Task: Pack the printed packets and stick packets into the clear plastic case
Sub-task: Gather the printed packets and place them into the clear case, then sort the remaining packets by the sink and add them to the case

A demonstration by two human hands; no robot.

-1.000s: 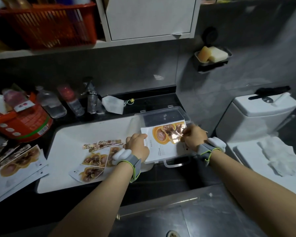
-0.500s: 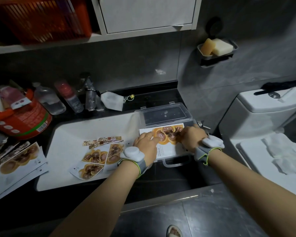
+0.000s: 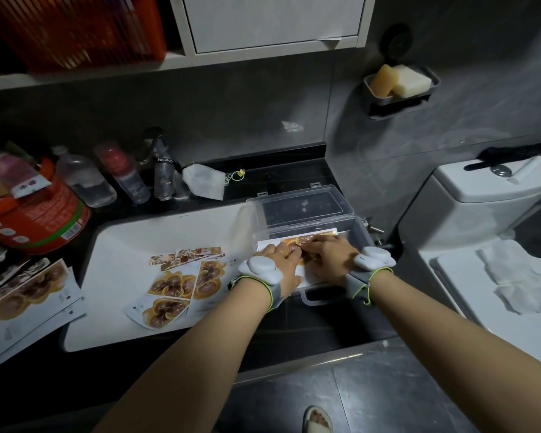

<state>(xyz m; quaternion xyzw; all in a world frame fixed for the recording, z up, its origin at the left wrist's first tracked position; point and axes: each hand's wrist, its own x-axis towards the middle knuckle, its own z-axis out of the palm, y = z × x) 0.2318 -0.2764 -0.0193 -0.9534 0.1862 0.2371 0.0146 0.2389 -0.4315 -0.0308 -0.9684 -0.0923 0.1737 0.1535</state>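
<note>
Both hands, left hand (image 3: 281, 260) and right hand (image 3: 328, 256), press flat (fingers spread) on a printed packet (image 3: 297, 242) inside the clear case (image 3: 353, 228).

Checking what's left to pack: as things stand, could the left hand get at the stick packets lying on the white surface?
Probably yes. The left hand rests on the printed packet in the clear plastic case; the stick packets lie uncovered just to its left, nothing standing between.

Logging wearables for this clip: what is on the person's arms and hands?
Forearms bare, no sleeves or gloves. Each wrist has a grey band edged with neon yellow-green cord, and a white rounded device sits on the back of the left hand and by the right hand.
</note>
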